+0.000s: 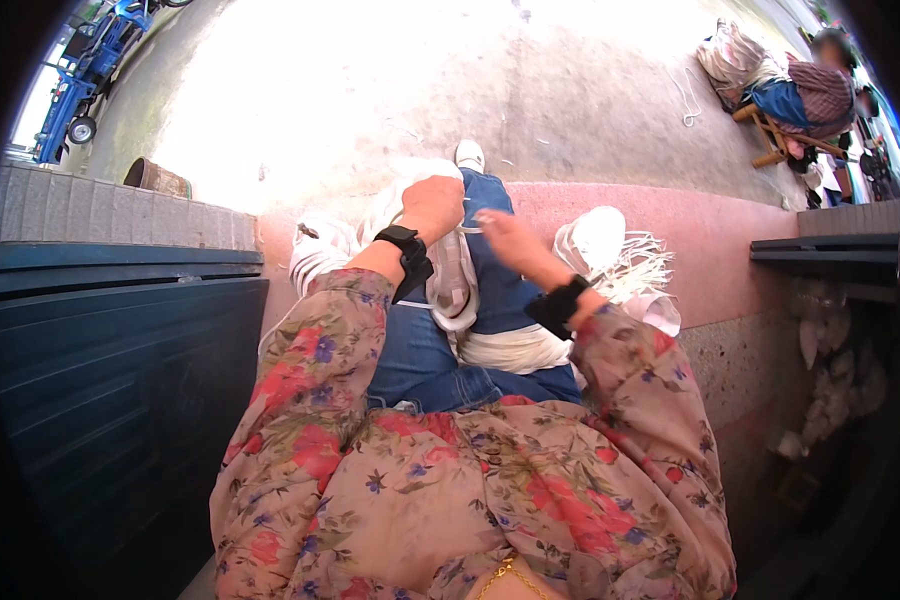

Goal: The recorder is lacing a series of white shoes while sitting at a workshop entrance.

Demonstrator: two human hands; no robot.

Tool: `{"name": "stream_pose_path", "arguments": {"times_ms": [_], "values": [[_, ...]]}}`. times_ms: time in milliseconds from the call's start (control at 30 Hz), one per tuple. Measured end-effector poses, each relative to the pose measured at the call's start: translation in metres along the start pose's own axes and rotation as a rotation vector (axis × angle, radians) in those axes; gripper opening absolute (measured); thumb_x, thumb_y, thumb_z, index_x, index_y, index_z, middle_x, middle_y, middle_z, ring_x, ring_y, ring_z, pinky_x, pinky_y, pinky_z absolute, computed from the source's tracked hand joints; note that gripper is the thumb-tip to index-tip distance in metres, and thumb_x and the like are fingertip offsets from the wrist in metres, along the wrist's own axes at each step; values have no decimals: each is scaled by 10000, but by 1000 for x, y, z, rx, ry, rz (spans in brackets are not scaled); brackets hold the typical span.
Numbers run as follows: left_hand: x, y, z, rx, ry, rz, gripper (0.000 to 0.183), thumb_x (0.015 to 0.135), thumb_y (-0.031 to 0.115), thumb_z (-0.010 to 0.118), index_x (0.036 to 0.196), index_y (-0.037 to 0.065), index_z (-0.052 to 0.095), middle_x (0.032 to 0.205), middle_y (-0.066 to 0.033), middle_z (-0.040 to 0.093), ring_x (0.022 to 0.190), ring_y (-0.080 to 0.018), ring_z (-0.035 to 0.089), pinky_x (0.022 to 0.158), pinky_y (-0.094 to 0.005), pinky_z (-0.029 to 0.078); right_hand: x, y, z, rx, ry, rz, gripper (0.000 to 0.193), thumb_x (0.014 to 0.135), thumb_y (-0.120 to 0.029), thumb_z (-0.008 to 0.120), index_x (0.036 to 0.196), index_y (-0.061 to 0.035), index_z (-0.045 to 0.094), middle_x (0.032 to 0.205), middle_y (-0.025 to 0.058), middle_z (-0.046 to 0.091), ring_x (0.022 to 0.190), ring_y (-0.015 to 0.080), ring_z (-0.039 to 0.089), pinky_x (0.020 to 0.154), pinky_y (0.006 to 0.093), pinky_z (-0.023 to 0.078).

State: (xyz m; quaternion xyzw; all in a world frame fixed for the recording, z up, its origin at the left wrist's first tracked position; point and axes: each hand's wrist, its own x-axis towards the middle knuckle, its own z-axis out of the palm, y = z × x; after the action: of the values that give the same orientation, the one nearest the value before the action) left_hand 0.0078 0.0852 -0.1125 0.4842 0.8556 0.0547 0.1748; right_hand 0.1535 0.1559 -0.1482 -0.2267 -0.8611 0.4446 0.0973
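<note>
My left hand is closed over a bright white bundle above my lap; overexposure hides the bundle's material. To its right, my right hand has its fingertips pinched together, slightly blurred. Whatever it pinches is too small to make out. Below the hands, a loop of pale fabric-like strip hangs between my jeans-clad legs. A cream-coloured bundle of strands lies across my lap. Beside my left leg rests a heap of white cords.
On the pink ledge at my right stand a white roll and a bunch of loose white strands. Dark blue panels flank me at left. A brown bucket sits beyond them. Another person sits far right near a wooden stool.
</note>
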Motion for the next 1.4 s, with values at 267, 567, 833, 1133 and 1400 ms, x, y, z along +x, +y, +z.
{"name": "stream_pose_path", "arguments": {"times_ms": [267, 567, 833, 1133, 1400], "values": [[-16, -6, 4, 100, 122, 159, 117, 746, 128, 507, 743, 72, 610, 728, -129, 609, 719, -304, 603, 603, -411, 469, -75, -22, -17, -444, -376, -239, 350, 860, -277, 424, 666, -20, 561, 609, 180, 566, 550, 361, 557, 515, 462, 441], [-33, -20, -3, -471, 246, 6, 176, 804, 197, 522, 808, 49, 617, 733, -128, 624, 656, -269, 605, 588, -364, 456, -79, -19, -61, -311, -330, 12, 278, 883, -293, 429, 891, -55, 572, 724, 190, 594, 698, 352, 584, 610, 422, 459], [-90, -42, 11, -741, 188, -166, 196, 782, 194, 544, 775, 17, 628, 684, -153, 612, 637, -298, 588, 620, -373, 460, 28, -64, -7, -169, -117, -115, 256, 817, -252, 539, 992, -66, 536, 759, 179, 607, 740, 342, 591, 596, 399, 457], [-77, -42, 22, -361, 373, -101, 176, 766, 178, 548, 740, 28, 635, 737, -149, 601, 803, -331, 524, 704, -418, 428, 54, -41, 20, -273, -280, -139, 241, 841, -220, 468, 840, 21, 473, 759, 235, 580, 759, 401, 561, 653, 459, 438], [-72, -37, 8, -91, 288, 30, 116, 738, 145, 549, 717, 60, 624, 722, -102, 592, 803, -293, 507, 697, -409, 399, 57, -36, 19, -145, -284, -63, 285, 849, -236, 438, 814, 39, 509, 803, 269, 565, 803, 419, 539, 693, 471, 419]]}}
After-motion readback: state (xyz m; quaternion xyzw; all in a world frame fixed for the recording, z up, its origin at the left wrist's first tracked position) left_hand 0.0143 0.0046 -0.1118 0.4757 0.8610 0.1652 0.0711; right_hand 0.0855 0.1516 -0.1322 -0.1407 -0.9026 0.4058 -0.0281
